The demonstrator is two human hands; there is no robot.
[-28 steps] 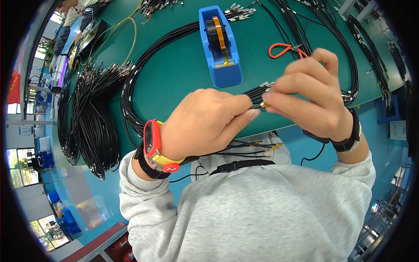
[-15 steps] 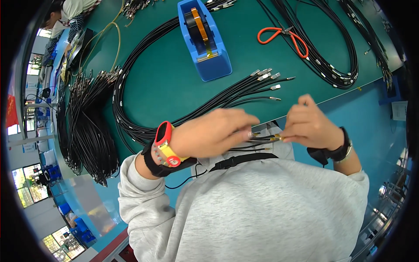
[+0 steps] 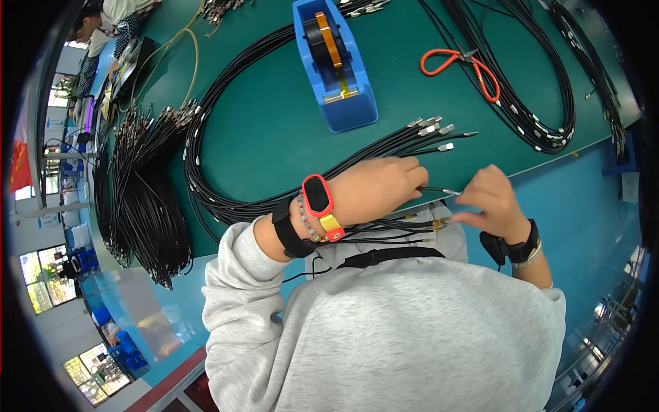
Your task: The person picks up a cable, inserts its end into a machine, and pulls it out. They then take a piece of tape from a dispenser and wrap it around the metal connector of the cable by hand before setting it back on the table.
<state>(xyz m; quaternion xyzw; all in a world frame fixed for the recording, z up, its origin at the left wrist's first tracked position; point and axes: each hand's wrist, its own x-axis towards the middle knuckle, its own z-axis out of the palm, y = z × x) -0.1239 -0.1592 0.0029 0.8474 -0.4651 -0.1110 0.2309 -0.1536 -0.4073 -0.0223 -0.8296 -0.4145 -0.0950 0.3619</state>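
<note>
My left hand (image 3: 386,187) is closed round a thin black cable (image 3: 434,189), whose metal-tipped end sticks out to the right from its fingers. That tip reaches the fingers of my right hand (image 3: 489,200), which are bent, with the thumb held apart below them. Over my lap, just under both hands, several black cable ends (image 3: 401,225) lie side by side, some with brass-coloured tips. Beyond my left hand, a coiled bundle of black cables (image 3: 195,161) rests on the green table, its silver square connectors (image 3: 429,127) fanned out to the right.
A blue tape dispenser (image 3: 353,113) stands on the green table (image 3: 261,123). Red-handled pliers (image 3: 495,86) lie on another cable coil (image 3: 559,137) at right. A thick cable bundle (image 3: 154,220) hangs over the left edge. Another person (image 3: 113,27) works at far left.
My left hand has moved up and right, and a cable end now shows stretched between both hands. My right thumb has come away from the brass-tipped cable ends over my lap.
</note>
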